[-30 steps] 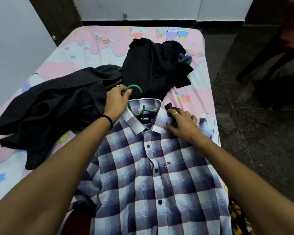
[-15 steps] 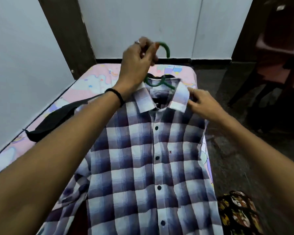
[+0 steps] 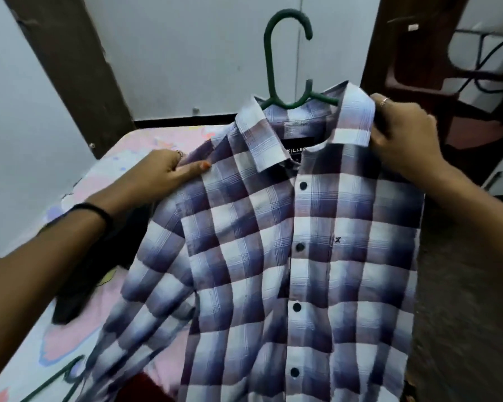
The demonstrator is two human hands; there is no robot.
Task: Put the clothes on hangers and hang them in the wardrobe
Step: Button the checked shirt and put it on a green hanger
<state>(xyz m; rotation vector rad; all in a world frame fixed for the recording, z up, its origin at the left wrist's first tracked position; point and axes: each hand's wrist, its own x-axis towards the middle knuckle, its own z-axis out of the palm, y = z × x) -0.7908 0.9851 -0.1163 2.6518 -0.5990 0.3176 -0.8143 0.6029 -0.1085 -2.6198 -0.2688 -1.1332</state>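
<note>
Shirt (image 3: 296, 242) hangs on a green hanger (image 3: 288, 59), lifted above the near end of the bed (image 3: 70, 285). The right hand (image 3: 404, 137) grips its collar and shoulder; the left hand (image 3: 163, 169) pinches the other shoulder. Dark clothes (image 3: 93, 271) lie left on the bed, with a pale wall (image 3: 201, 53) beyond the hook.

Pink patterned bedsheet (image 3: 70, 323); dark wooden chair (image 3: 436, 82) right.

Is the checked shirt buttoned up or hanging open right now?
Buttoned, mostly: the checked shirt has four dark buttons fastened down its closed front. The collar is open at the top, around the green hanger.
</note>
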